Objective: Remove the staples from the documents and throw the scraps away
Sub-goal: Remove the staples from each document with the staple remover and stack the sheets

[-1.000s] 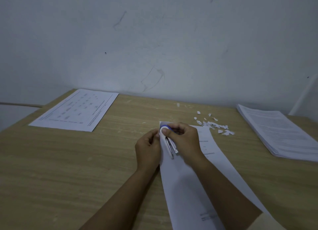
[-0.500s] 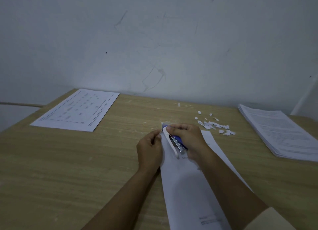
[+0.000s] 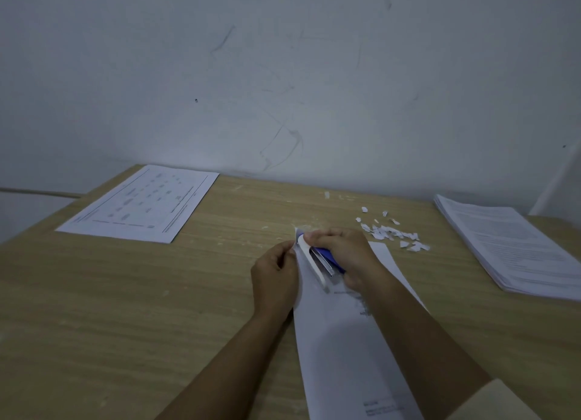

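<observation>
Staples are too small to see, but the work is at the far corner of a white document (image 3: 339, 341). It lies in the middle of the worktop (image 3: 125, 309) and runs from near to far. The left hand (image 3: 275, 276) pinches the left edge of that corner. The right hand (image 3: 342, 253) is wrapped round a blue and white tool (image 3: 320, 261), which looks like a stapler, and holds its far tip on the same corner. I cannot tell if a staple is out yet, because the hands hide the spot.

Just to the right of the hands, a bit farther away, sits a small heap of white paper scraps (image 3: 390, 234). They are on the worktop, so I think the throwing away is not done. No bin shows. A thick stack (image 3: 509, 246) of papers waits at the far right, well apart from the hands, and it likely has more staples to pull. One flat sheet (image 3: 141, 202) lies at the far left; it may be finished. I judge the job is partly done, with lots left.
</observation>
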